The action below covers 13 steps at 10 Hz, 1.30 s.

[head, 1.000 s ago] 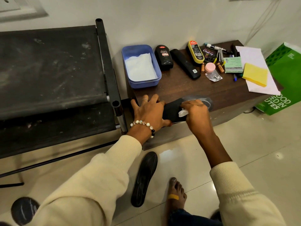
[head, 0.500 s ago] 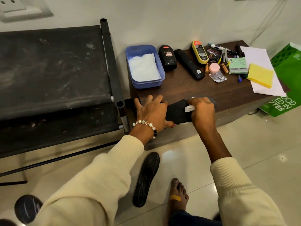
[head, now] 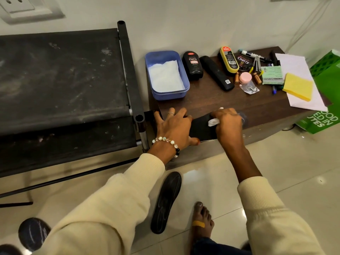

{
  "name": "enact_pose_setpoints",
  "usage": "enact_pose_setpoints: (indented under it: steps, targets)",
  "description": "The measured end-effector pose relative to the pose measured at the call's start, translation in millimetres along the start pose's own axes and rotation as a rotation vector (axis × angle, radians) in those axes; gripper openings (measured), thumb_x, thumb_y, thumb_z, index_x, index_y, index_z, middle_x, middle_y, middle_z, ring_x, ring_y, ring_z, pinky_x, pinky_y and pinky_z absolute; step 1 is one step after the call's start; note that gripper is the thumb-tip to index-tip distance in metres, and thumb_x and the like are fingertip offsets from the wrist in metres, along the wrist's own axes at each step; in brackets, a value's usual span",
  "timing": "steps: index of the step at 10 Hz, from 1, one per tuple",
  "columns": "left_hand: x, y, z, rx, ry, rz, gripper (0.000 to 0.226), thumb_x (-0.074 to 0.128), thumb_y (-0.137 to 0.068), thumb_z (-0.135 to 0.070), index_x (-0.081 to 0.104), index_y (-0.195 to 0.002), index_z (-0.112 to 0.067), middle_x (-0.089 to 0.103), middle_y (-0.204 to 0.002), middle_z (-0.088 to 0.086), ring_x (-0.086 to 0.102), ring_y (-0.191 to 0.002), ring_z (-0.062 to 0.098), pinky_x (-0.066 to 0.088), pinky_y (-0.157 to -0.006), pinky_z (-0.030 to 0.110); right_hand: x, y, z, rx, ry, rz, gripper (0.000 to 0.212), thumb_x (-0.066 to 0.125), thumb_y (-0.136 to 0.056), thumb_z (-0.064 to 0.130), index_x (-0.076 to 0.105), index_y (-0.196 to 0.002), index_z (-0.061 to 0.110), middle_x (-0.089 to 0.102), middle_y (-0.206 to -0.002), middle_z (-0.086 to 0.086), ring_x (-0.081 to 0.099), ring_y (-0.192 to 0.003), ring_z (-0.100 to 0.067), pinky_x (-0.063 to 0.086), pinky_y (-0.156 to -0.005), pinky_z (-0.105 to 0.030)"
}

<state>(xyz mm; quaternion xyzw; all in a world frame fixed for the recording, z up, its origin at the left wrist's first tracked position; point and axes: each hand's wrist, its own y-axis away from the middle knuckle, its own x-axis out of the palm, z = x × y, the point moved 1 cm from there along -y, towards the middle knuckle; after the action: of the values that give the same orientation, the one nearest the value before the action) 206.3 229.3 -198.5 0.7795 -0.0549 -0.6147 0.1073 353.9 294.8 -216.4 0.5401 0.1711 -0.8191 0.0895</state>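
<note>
A black shoe insole point(head: 201, 128) lies along the front edge of the dark wooden table point(head: 211, 100). My left hand point(head: 173, 127) presses flat on its left end, fingers spread. My right hand point(head: 227, 124) is curled round a small white tissue wad point(head: 213, 122) and holds it against the insole's right part. Most of the insole is hidden under both hands.
A blue tub point(head: 166, 75) with white tissue, black polish bottle point(head: 192, 65), black brush point(head: 217, 75), yellow sponge applicator point(head: 228, 59), batteries, pens, papers and a yellow pad point(head: 298, 86) sit at the table's back. A second insole point(head: 166, 199) lies on the floor beside a bare foot point(head: 201, 219). A black cot point(head: 62, 85) stands left.
My right hand with the tissue has slid to the right along the insole. My left hand stays pressed on the left end.
</note>
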Motion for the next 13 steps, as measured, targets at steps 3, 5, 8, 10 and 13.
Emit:
enact_pose_setpoints:
  steps: [3, 5, 8, 10, 13]
  targets:
    - [-0.3, 0.9, 0.2, -0.001, 0.004, -0.001, 0.074, 0.066, -0.073, -0.066, 0.049, -0.136, -0.030, 0.037, -0.138, -0.005, 0.027, -0.133, 0.027, 0.017, -0.108, 0.065, -7.0, 4.9, -8.7, 0.051, -0.072, -0.082, 0.035, 0.049, -0.076, -0.020, 0.070, -0.099, -0.004, 0.061, -0.099, -0.027, 0.054, -0.095, -0.040, 0.033, -0.079, -0.027]
    - [-0.5, 0.0, 0.0, -0.005, 0.016, 0.002, 0.073, 0.067, -0.073, -0.064, 0.050, -0.135, -0.029, 0.037, -0.138, -0.005, 0.027, -0.133, 0.027, 0.017, -0.108, 0.064, -0.9, 2.7, 0.6, 0.057, -0.022, -0.025, 0.029, 0.051, -0.078, -0.015, 0.070, -0.097, -0.004, 0.060, -0.098, -0.025, 0.053, -0.094, -0.038, 0.031, -0.075, -0.025]
    - [-0.3, 0.0, 0.3, -0.009, 0.015, -0.028, 0.069, 0.067, -0.071, -0.065, 0.053, -0.130, -0.032, 0.039, -0.133, -0.005, 0.030, -0.128, 0.026, 0.021, -0.106, 0.063, -6.5, 4.0, 11.3, -0.211, 0.060, 0.149, 0.027, 0.060, -0.074, -0.006, 0.072, -0.097, 0.000, 0.068, -0.099, -0.018, 0.058, -0.096, -0.036, 0.044, -0.085, -0.033]
    - [-1.1, 0.5, -1.1, -0.017, -0.005, -0.004, 0.074, 0.066, -0.073, -0.066, 0.050, -0.135, -0.031, 0.037, -0.138, -0.004, 0.028, -0.132, 0.027, 0.019, -0.108, 0.064, -26.8, 10.7, -25.7, 0.132, 0.171, 0.114, 0.039, 0.053, -0.079, -0.012, 0.067, -0.113, 0.003, 0.064, -0.111, -0.019, 0.053, -0.108, -0.032, 0.037, -0.092, -0.031]
    - [0.2, 2.0, -8.0, -0.038, -0.036, -0.025, 0.073, 0.062, -0.074, -0.069, 0.048, -0.135, -0.033, 0.036, -0.140, 0.003, 0.027, -0.133, 0.031, 0.018, -0.106, 0.068, -16.8, 20.3, 18.2, -0.184, 0.177, 0.320, 0.031, 0.053, -0.088, 0.003, 0.064, -0.117, 0.008, 0.061, -0.117, -0.012, 0.050, -0.112, -0.026, 0.036, -0.093, -0.028]
